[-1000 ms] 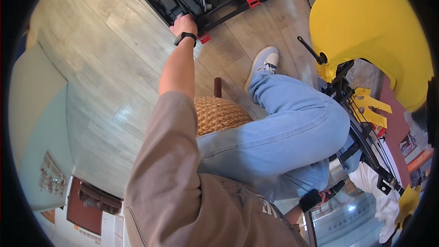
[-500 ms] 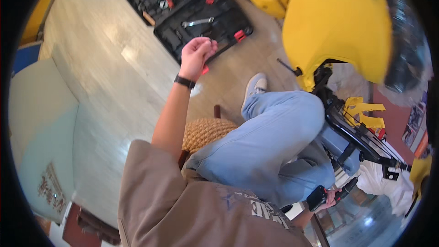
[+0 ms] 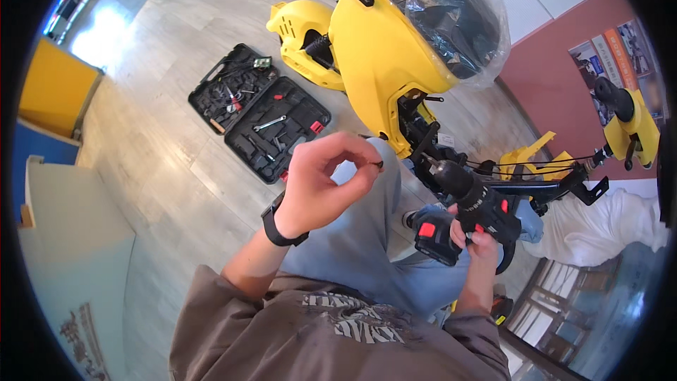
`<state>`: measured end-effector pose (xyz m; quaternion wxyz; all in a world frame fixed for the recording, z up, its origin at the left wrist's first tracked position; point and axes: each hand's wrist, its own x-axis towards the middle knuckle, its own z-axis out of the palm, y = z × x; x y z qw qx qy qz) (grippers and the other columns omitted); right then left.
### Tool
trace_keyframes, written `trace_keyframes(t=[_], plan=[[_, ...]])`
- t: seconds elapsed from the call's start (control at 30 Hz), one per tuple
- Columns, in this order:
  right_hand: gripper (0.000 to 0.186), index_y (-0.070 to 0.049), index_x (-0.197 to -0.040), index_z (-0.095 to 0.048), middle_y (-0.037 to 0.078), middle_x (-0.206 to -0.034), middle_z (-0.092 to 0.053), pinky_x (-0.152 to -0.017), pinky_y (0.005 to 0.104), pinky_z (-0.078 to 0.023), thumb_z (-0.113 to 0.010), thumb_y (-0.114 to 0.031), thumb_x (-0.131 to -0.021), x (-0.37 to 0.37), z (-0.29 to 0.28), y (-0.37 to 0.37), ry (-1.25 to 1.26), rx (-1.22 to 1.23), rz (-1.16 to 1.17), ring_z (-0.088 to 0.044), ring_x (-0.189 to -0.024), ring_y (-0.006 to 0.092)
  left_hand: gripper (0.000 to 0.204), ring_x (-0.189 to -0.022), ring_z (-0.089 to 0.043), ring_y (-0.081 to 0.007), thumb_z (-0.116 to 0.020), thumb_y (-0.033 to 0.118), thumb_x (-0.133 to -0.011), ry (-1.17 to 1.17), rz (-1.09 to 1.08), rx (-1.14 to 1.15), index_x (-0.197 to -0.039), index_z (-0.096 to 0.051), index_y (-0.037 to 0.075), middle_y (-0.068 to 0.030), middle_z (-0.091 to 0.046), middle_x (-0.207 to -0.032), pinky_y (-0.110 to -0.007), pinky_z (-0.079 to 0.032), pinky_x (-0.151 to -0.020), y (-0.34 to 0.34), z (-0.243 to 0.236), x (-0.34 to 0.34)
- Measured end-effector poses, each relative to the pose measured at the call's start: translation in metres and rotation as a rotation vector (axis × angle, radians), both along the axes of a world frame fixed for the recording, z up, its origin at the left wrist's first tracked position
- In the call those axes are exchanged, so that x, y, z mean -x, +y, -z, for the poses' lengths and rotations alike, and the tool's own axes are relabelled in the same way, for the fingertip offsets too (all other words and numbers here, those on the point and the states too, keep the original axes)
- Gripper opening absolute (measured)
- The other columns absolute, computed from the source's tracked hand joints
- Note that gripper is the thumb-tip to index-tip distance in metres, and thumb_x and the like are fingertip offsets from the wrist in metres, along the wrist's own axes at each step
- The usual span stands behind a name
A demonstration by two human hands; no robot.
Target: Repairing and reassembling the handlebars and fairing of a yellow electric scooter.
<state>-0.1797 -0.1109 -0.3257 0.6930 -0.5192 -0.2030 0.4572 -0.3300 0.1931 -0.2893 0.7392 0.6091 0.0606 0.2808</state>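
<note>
My left hand point(image 3: 324, 187), with a black watch on its wrist, is raised over my thigh. Thumb and forefinger pinch a small dark piece point(image 3: 380, 165), perhaps a screw; its kind is too small to tell. In my right hand point(image 3: 482, 254) is a black cordless drill point(image 3: 486, 213) with red details, the fingers wrapped round its grip. Its chuck points up and left, toward the yellow scooter point(image 3: 370, 49) in front of me. The dark frame part of the scooter point(image 3: 423, 127) lies close beyond the drill's tip.
On the floor ahead, an open black tool case point(image 3: 243, 144) holds a wrench point(image 3: 271, 123) and several other tools. Clear plastic wraps the scooter's dark seat point(image 3: 441, 14). A yellow bracket-shaped panel point(image 3: 525, 155) and white cloth or bag point(image 3: 589, 229) lie at the right.
My left hand has come back from the tool case toward me, pinching the small piece. My right hand has lifted the drill up in front of me. The view has shifted right.
</note>
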Motion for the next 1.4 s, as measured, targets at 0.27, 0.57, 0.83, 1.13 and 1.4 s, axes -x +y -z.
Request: trace_keyframes(t=[0.27, 0.57, 0.83, 1.13, 1.4], plan=[[0.077, 0.010, -0.127, -0.050, 0.005, -0.063, -0.055, -0.047, 0.0242, -0.038, -0.077, -0.035, -0.070, -0.030, 0.056, -0.014, 0.249, -0.287, -0.187, -0.048, -0.047, 0.0112, 0.011, -0.095, -0.065, -0.0161, -0.054, -0.006, -0.092, 0.170, 0.060, -0.191, -0.104, -0.055, -0.004, -0.0110, -0.064, -0.103, -0.029, -0.051, -0.085, -0.042, -0.010, -0.019], [0.062, 0.007, -0.115, -0.057, 0.003, -0.064, -0.056, -0.046, 0.0227, -0.038, -0.076, -0.032, -0.071, -0.030, 0.052, -0.018, 0.189, -0.232, -0.140, -0.050, -0.049, 0.0093, 0.010, -0.097, -0.066, -0.0204, -0.043, -0.002, -0.100, 0.174, 0.141, -0.265, -0.110, -0.044, -0.002, -0.0172, -0.064, -0.109, -0.033, -0.052, -0.088, -0.087, -0.021, -0.060], [0.069, 0.008, -0.114, -0.051, 0.003, -0.060, -0.050, -0.047, 0.0249, -0.037, -0.075, -0.043, -0.074, -0.030, 0.052, -0.017, 0.159, -0.267, -0.193, -0.046, -0.048, 0.0111, 0.012, -0.097, -0.067, -0.0203, -0.041, -0.004, -0.100, 0.174, 0.156, -0.117, -0.112, -0.042, -0.003, -0.0173, -0.064, -0.107, -0.032, -0.054, -0.086, -0.092, -0.025, -0.062], [0.069, 0.008, -0.115, -0.050, 0.003, -0.060, -0.049, -0.046, 0.0246, -0.037, -0.075, -0.042, -0.074, -0.030, 0.053, -0.013, 0.117, -0.249, -0.180, -0.046, -0.048, 0.0105, 0.010, -0.089, -0.071, -0.0198, -0.043, -0.003, -0.099, 0.253, 0.100, -0.385, -0.108, -0.047, -0.004, -0.0140, -0.069, -0.091, -0.029, -0.055, -0.080, -0.083, -0.035, -0.057], [0.068, 0.008, -0.118, -0.049, 0.004, -0.064, -0.049, -0.047, 0.0255, -0.036, -0.074, -0.038, -0.074, -0.029, 0.055, -0.015, 0.115, -0.236, -0.186, -0.045, -0.050, 0.0109, 0.011, -0.091, -0.072, -0.0209, -0.046, -0.002, -0.098, 0.313, 0.102, -0.698, -0.108, -0.048, -0.003, -0.0139, -0.069, -0.089, -0.029, -0.055, -0.078, -0.074, -0.041, -0.057]])
